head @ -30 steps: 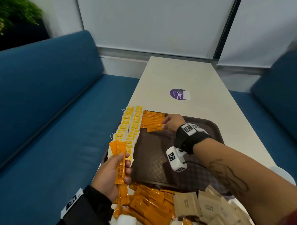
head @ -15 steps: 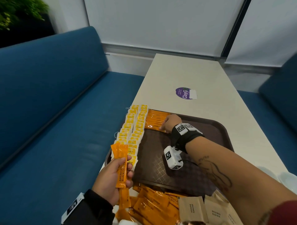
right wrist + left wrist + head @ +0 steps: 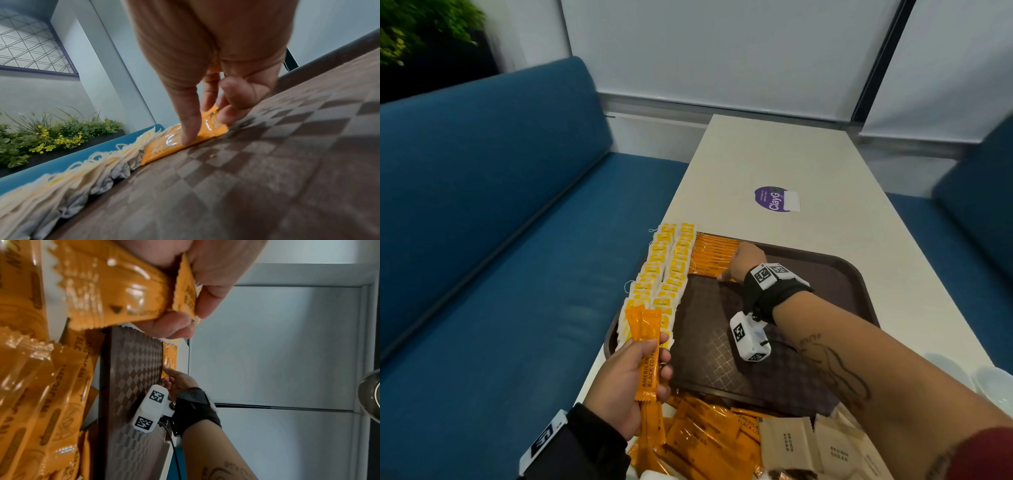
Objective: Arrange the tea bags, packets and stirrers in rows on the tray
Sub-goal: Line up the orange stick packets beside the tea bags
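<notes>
A blue sofa is running along the left of a long pale table, and a second blue seat is showing on the right. A brown tray with a checked floor is lying at the near end of the table. Along the tray's left side, two rows of yellow tea bags are lying overlapped, reaching from its near edge to its far corner. Just beside them, at the far left of the tray, a row of orange coffee sticks is lying flat.

The right hand is reaching across the tray to that row; its thumb and fingertips are pinching the nearest stick of the row and holding it down against the tray floor.

The left hand is hovering over the tray's near left corner, fingers curled tight around a small bunch of sticks standing upright.

In front of the tray, loose orange packets are lying in a heap, with tan brown sugar packets beside them on the right.

A purple sticker is sitting further up the table
</notes>
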`<state>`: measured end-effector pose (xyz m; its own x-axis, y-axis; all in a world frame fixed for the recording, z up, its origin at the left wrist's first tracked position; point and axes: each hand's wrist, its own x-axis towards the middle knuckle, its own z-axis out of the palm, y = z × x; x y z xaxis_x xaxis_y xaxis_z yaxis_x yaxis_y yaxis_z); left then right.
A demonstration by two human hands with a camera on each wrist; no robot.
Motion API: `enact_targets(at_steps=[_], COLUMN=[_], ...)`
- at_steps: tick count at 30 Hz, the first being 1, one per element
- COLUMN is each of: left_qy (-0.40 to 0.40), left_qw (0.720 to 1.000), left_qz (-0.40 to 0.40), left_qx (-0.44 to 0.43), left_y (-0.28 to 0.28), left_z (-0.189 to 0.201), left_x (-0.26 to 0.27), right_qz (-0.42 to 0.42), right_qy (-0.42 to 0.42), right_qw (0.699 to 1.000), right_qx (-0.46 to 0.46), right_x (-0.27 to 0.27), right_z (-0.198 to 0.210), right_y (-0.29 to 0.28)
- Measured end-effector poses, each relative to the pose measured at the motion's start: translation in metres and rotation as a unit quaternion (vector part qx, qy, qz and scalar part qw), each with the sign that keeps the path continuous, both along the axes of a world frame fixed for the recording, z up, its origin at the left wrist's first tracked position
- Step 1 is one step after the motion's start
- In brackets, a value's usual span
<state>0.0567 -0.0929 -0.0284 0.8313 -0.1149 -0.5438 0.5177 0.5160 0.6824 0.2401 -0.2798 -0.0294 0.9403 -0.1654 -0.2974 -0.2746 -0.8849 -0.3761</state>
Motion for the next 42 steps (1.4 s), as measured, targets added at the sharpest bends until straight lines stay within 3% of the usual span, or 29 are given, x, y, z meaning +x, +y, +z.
enact_targets(at_steps=[10,15,21,25,28,32,37,40,42], left_qy=[-0.042,-0.04,-0.068,-0.112,-0.144,-0.146,-0.113,-0.079,-0.06], left_qw=[0.998,0.999,0.992,0.974,0.972,0.979,0.989,0.995,0.997], left_qz=[-0.018,-0.016,-0.09,-0.144,-0.088,-0.02,-0.012,-0.007,-0.002], left_qx=[0.042,0.032,0.062,0.134,0.162,0.144,0.099,0.068,0.047], left_y=[-0.002,-0.005,-0.009,-0.009,-0.005,0.002,0.003,0.003,0.005], left_z=[0.006,0.012,0.013,0.012,0.01,0.015,0.021,0.02,0.018], left_x=[-0.005,-0.006,-0.008,-0.015,-0.017,-0.015,-0.011,-0.007,-0.005], right_qz=[0.032,0.121,0.198,0.194,0.18,0.186,0.173,0.091,0.026], right_qy=[-0.007,0.01,0.029,0.037,0.025,0.028,0.036,-0.041,-0.074], right_qw=[0.999,0.972,0.918,0.902,0.893,0.891,0.896,0.924,0.927], right_qx=[0.004,0.202,0.343,0.384,0.412,0.414,0.408,0.369,0.366], right_x=[-0.01,-0.068,-0.121,-0.131,-0.133,-0.138,-0.136,-0.117,-0.1], right_z=[0.011,0.044,0.065,0.066,0.067,0.065,0.061,0.058,0.055], right_y=[-0.003,0.015,0.029,0.023,0.015,0.005,-0.001,-0.011,-0.021])
